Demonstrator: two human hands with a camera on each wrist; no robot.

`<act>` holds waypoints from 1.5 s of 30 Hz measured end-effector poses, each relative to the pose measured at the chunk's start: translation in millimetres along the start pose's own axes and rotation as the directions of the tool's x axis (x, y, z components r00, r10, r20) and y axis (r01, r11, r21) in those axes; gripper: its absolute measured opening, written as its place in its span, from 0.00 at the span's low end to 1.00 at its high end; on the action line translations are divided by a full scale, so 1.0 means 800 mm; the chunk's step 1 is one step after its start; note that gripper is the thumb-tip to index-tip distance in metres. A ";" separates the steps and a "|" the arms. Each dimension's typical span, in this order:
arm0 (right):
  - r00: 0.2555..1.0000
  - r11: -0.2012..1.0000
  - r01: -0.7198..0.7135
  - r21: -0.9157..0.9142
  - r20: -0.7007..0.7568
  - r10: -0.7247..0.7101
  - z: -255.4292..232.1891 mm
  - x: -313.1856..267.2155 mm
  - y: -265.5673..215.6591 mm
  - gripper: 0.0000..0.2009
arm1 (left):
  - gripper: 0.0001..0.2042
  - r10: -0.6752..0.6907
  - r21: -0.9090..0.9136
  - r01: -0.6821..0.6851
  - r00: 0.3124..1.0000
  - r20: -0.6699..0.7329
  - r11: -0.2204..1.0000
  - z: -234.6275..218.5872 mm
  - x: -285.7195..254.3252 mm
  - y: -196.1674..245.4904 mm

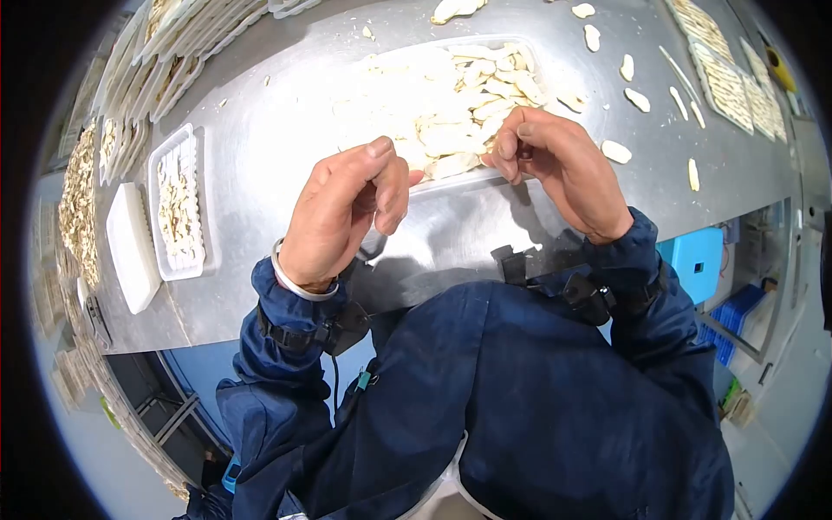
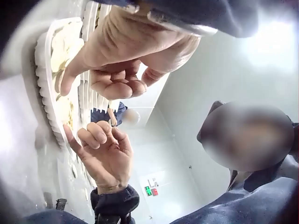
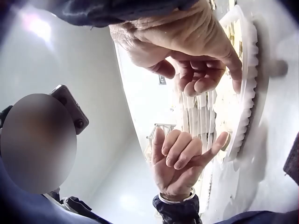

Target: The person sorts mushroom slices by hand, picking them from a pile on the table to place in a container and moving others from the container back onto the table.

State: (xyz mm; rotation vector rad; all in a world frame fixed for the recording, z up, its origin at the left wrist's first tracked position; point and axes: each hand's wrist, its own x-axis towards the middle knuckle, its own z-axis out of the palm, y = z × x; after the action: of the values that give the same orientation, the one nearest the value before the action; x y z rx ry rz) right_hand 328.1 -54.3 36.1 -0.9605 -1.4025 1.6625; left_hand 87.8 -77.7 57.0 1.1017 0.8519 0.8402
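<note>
A white tray [image 1: 530, 54] of pale slices [image 1: 498, 89] lies on the metal table, partly washed out by glare. My left hand [image 1: 340, 204] is at its near left side, my right hand [image 1: 572, 165] at its near right corner. Neither hand holds anything. In the left wrist view, the left little finger stretches down over the slices [image 2: 65, 42] at the tray [image 2: 43, 65], the other fingers loosely bent. The right wrist view shows the right hand [image 3: 187, 51] posed alike, its little finger at the tray's edge [image 3: 251, 60]. Whether either fingertip touches the slices is unclear.
Left of the hands are a narrow tray [image 1: 201, 253] of small pieces, a white block-like container [image 1: 134, 251] and stacked trays [image 1: 130, 95]. Loose slices [image 1: 616, 152] lie to the right, with filled trays [image 1: 721, 87] farther back. A blue bin [image 1: 696, 260] is below the right edge.
</note>
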 end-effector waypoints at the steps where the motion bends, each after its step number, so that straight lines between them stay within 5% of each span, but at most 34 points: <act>1: 1.000 1.000 -0.006 0.009 0.001 0.006 0.000 0.000 0.000 0.11 | 0.22 -0.002 -0.003 0.002 1.000 -0.002 1.000 0.000 0.000 0.000; 38: 0.988 0.988 -0.152 0.042 0.029 0.151 0.005 0.005 -0.013 0.11 | 0.22 0.034 0.061 -0.034 0.999 0.000 0.998 0.003 0.006 0.004; 45: 0.999 0.998 -0.043 -0.055 -0.016 0.042 -0.009 0.000 -0.020 0.12 | 0.22 0.026 -0.017 -0.026 1.000 -0.018 1.000 -0.003 0.004 0.008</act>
State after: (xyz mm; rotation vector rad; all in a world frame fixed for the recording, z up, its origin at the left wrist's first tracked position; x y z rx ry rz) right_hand 335.4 -49.4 50.8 -1.0385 -1.4342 1.6514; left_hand 86.1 -72.3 62.0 1.0930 0.8454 0.8786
